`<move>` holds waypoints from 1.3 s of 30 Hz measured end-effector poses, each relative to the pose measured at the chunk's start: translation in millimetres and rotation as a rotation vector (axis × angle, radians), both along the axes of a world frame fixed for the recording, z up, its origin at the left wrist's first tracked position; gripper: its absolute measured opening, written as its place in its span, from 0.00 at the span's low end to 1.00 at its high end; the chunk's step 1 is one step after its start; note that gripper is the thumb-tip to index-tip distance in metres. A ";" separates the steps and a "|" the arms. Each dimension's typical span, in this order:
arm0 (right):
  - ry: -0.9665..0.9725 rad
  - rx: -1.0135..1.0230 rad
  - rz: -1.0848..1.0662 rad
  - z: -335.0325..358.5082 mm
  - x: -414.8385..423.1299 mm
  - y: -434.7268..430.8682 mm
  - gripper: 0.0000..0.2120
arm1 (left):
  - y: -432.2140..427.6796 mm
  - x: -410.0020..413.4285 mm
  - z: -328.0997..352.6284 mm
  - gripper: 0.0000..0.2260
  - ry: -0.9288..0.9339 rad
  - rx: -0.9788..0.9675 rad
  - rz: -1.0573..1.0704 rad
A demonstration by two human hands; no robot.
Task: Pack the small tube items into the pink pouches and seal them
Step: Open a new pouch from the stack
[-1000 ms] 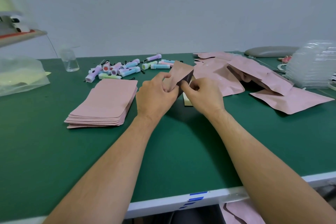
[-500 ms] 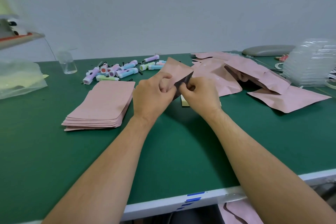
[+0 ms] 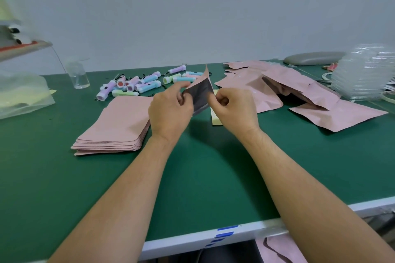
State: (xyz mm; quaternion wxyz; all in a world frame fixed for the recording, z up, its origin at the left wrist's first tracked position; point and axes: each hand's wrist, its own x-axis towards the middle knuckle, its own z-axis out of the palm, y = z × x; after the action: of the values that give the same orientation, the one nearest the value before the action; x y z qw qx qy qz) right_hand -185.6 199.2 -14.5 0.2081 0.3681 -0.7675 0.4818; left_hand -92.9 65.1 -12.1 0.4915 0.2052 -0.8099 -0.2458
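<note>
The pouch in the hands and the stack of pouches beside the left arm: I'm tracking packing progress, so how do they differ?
The held pouch is up off the green table, pinched by the left hand and right hand; the stack lies flat on it. The held pouch is spread open, showing a grey inside; the stack shows only flat pink faces. Both share the same pink outside.

open pouch (image 3: 201,92): matt pink paper-like outside, dull grey lining | pouch stack (image 3: 115,124) at 10 o'clock: matt pink, smooth | tubes (image 3: 147,83) at 11 o'clock: smooth pastel plastic | worktop (image 3: 192,177): matt green mat | bottle (image 3: 78,74): clear, glossy | stacked trays (image 3: 363,70) at 2 o'clock: clear glossy plastic
</note>
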 end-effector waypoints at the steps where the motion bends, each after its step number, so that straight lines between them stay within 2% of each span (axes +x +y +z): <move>1: 0.011 -0.011 0.005 0.8 -0.1 0.8 0.25 | 0.2 -1.5 -0.3 0.12 -0.011 0.003 -0.021; 5: 0.056 -0.040 -0.013 3.9 -1.3 3.6 0.25 | 2.0 2.1 -4.4 0.14 -0.048 -0.050 -0.313; 7: 0.059 -0.054 -0.028 4.2 -1.6 4.7 0.24 | 3.8 6.1 -3.3 0.16 0.077 -0.060 -0.412; 9: 0.057 -0.069 -0.036 3.7 -3.0 6.2 0.22 | -0.5 5.4 5.5 0.15 0.259 0.054 -0.388; 11: 0.067 -0.081 -0.041 3.1 -3.0 6.7 0.21 | -14.6 -1.2 17.7 0.13 0.340 0.210 -0.259; 13: 0.078 -0.096 -0.047 2.8 -2.6 5.5 0.21 | -39.6 -10.7 28.0 0.15 0.222 0.291 -0.101; 16: 0.101 -0.081 -0.050 2.8 -2.4 3.0 0.21 | -86.4 -25.6 32.6 0.18 -0.119 0.210 0.076; 20: 0.131 -0.055 -0.038 0.3 -1.0 -0.5 0.22 | -138.6 -34.1 39.4 0.20 -0.767 -0.289 0.278; 23: 0.139 -0.040 -0.021 -2.0 0.7 -4.9 0.22 | -168.0 -31.5 41.5 0.21 -1.039 -0.462 0.357; 29: 0.155 0.001 -0.011 -4.8 3.4 -17.8 0.24 | -192.2 -29.7 25.9 0.25 -1.243 -0.586 0.381; 36: 0.108 -0.027 -0.058 -4.2 6.1 -20.6 0.25 | -188.5 -25.4 27.0 0.11 -1.284 -0.729 0.441; 39: 0.085 -0.017 -0.069 -5.0 4.5 -19.2 0.25 | -194.6 -20.3 28.8 0.11 -1.222 -0.761 0.397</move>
State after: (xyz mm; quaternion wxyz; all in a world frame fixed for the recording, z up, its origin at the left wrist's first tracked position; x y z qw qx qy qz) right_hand -181.1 180.0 -19.5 0.2599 0.3597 -0.7662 0.4647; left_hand -113.2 -129.5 16.7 0.0259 0.2636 -0.9155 0.3028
